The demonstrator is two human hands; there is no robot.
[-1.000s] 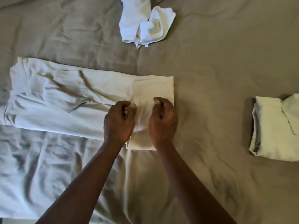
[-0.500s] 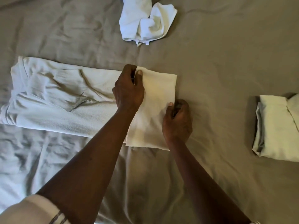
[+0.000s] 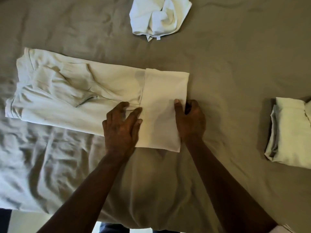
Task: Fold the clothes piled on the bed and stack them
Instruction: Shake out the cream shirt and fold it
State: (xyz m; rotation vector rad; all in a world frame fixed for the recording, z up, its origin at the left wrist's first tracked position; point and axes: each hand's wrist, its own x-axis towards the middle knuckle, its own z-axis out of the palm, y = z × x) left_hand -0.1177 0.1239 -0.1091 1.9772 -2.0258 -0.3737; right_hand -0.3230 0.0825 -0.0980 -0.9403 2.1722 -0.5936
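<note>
Cream garment (image 3: 80, 98) laid centre-left on bed (image 3: 235, 64), right end already folded over. Left grip (image 3: 122, 126) moved from flap's upper corner down its left edge; now flattened, fingers spread, fabric pressed. Right grip (image 3: 190, 121) kept at flap's right edge, fold pinched under thumb. Next fold judged imminent. Folded stack (image 3: 291, 132) seen far right; crumpled white garment (image 3: 159, 15) at top, unfolded.

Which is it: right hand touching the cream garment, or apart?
Touching. The head view shows the right hand pinching the folded end of the cream garment, thumb on top.
</note>
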